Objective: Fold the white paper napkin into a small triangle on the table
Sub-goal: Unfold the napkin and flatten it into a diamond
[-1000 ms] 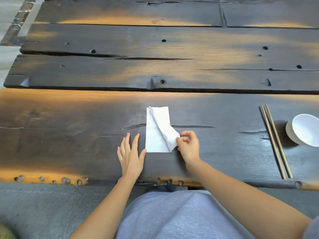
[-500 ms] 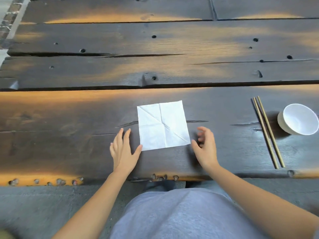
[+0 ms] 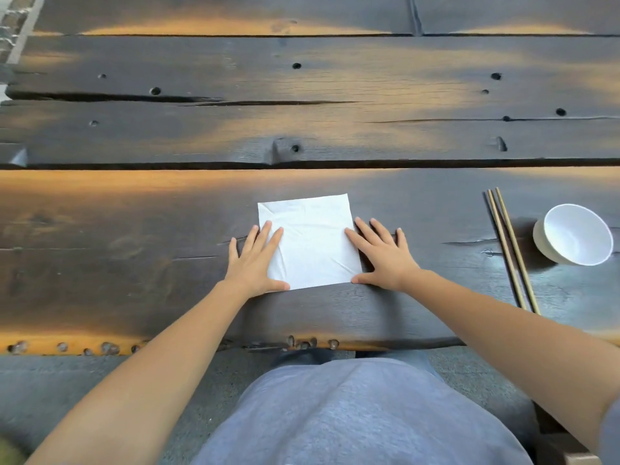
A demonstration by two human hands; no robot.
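The white paper napkin (image 3: pixel 310 239) lies spread flat as a creased square on the dark wooden table (image 3: pixel 134 263), near its front edge. My left hand (image 3: pixel 256 261) rests palm down with fingers spread, its fingertips and thumb on the napkin's left edge. Over on the other side, my right hand (image 3: pixel 380 255) lies flat too, fingers apart, touching the right edge and the lower right corner. Neither hand grips anything.
A pair of wooden chopsticks (image 3: pixel 510 250) lies to the right, running front to back. Beside them at the far right stands a white bowl (image 3: pixel 575 234). The table is made of rough planks with gaps and holes.
The napkin was half folded a second ago, with my right hand pinching its flap. It has been unfolded into a flat square, and both hands now press flat on its side edges.
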